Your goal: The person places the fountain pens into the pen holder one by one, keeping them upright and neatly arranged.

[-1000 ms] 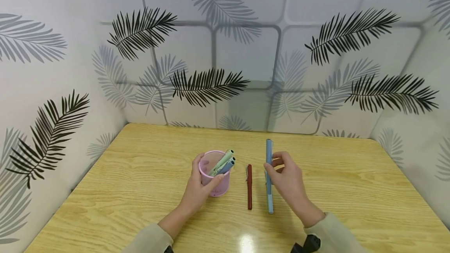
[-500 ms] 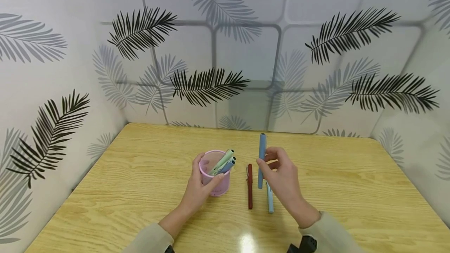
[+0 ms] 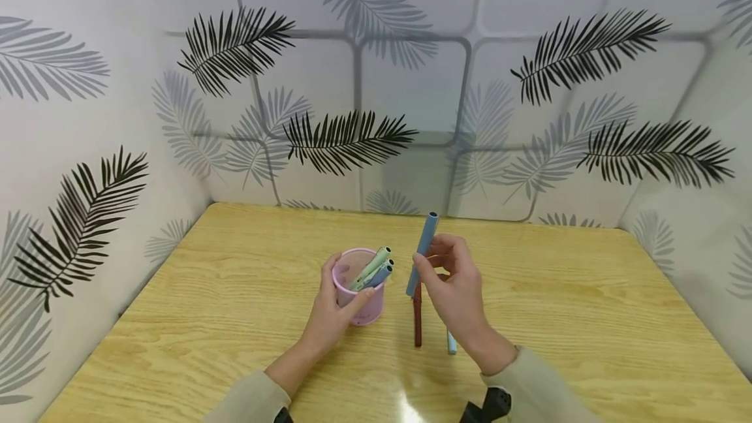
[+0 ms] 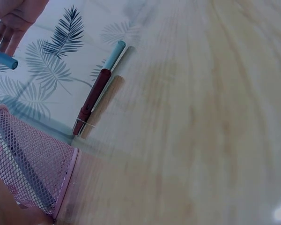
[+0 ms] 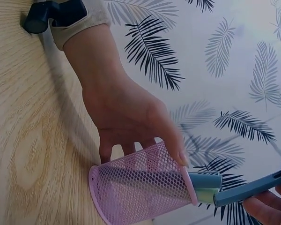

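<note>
Head view shows the left hand [image 3: 331,309] curled round the pink mesh cup [image 3: 370,313], thumb across its near right side and fingers on the left. To the right, the right hand [image 3: 455,287] pinches a blue pen [image 3: 429,234] between thumb and fingers, raised above the counter [image 3: 252,266] and tilted, its upper end leaning far and right, its lower end near and left, to the right of the cup. Inside the cup, green pens [image 3: 375,262] and another blue one [image 3: 378,277] lean together toward the right rim, their ends sticking out above it. Between the hands, a red pen [image 3: 418,326] lies on the wood-grained counter, pointing from near to far, its far part partly covered by the held pen. Just to its right lies a light blue pen [image 3: 452,343], largely hidden by the right hand, with only its near end showing. Pale sleeves [image 3: 252,400] end at both wrists, with dark devices [image 3: 497,403] beside them. Behind the far edge rises a pale wall [image 3: 411,96] printed with black and grey leaves.
</note>
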### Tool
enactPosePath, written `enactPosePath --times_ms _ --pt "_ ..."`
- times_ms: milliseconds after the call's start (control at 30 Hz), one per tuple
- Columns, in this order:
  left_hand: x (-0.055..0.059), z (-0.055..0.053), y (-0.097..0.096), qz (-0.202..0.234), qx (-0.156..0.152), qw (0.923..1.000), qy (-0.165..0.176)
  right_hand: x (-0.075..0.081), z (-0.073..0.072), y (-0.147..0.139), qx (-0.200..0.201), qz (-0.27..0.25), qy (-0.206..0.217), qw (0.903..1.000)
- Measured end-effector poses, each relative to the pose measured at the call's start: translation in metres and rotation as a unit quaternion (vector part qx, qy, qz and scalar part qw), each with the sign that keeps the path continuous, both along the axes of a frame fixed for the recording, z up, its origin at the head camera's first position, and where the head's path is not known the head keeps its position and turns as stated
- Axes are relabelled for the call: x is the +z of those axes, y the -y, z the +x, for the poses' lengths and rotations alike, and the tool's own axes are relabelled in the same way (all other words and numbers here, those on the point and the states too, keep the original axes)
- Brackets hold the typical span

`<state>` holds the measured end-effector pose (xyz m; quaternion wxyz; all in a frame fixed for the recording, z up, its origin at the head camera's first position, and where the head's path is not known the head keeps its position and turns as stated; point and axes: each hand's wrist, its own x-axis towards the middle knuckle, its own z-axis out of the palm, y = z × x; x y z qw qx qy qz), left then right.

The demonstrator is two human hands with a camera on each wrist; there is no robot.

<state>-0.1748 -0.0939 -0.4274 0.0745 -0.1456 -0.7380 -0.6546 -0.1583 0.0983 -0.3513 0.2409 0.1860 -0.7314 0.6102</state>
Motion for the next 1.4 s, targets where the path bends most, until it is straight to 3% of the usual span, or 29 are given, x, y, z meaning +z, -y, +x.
enactPosePath --times_ms 200,467,700,933,1033,1200,1400 --pt "0.0 -0.001 0.001 -0.003 0.003 1.0 -0.005 0.006 -0.001 0.014 0.014 -0.009 0.002 0.9999" --pt "0.001 0.001 0.001 -0.011 0.007 0.9999 -0.002 0.003 -0.002 0.026 0.035 -0.023 -0.039 0.9984" --pt "0.002 0.001 0.002 -0.012 0.005 0.9999 -0.004 -0.003 -0.008 0.035 0.055 -0.003 -0.077 0.9955" --pt "0.0 0.0 0.002 -0.019 0.008 0.9998 -0.008 -0.027 -0.024 0.035 0.049 0.001 -0.069 0.9964" --pt "0.0 0.0 0.002 -0.021 0.01 0.9997 -0.012 -0.03 -0.028 0.034 0.054 0.0 -0.081 0.9952" --pt "0.0 0.0 0.002 -0.024 0.018 0.9994 -0.018 -0.027 -0.027 0.034 0.055 -0.005 -0.078 0.9955" --pt "-0.001 0.001 0.002 -0.016 0.013 0.9996 -0.018 -0.012 -0.014 0.04 0.049 0.002 -0.04 0.998"
